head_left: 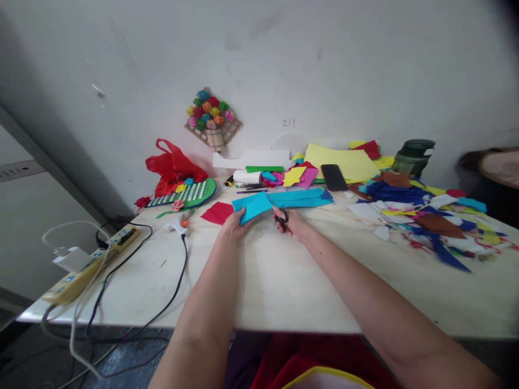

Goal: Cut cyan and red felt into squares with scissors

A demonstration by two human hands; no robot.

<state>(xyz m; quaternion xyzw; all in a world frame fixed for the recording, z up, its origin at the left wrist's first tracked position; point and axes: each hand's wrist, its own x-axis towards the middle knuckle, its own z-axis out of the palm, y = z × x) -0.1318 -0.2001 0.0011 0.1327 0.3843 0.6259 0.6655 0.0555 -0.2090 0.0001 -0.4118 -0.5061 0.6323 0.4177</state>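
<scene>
My left hand point(236, 223) grips the near left end of a bright blue paper piece point(253, 205) over the middle of the table. My right hand point(292, 224) is closed round the black handles of a pair of scissors point(281, 219). The scissor blades point up and left at the right edge of the held blue piece. Just behind them a longer blue strip point(298, 198) stretches to the right; whether it is joined to the held piece I cannot tell. A red paper piece point(218, 213) lies left of my left hand.
A glue gun point(177, 226), cables and a yellow power strip point(68, 286) lie left. Behind are a red bag point(170, 167), yellow sheets point(343, 163), a phone point(333, 178) and a green bottle point(412, 158). Mixed scraps point(438, 224) cover the right side.
</scene>
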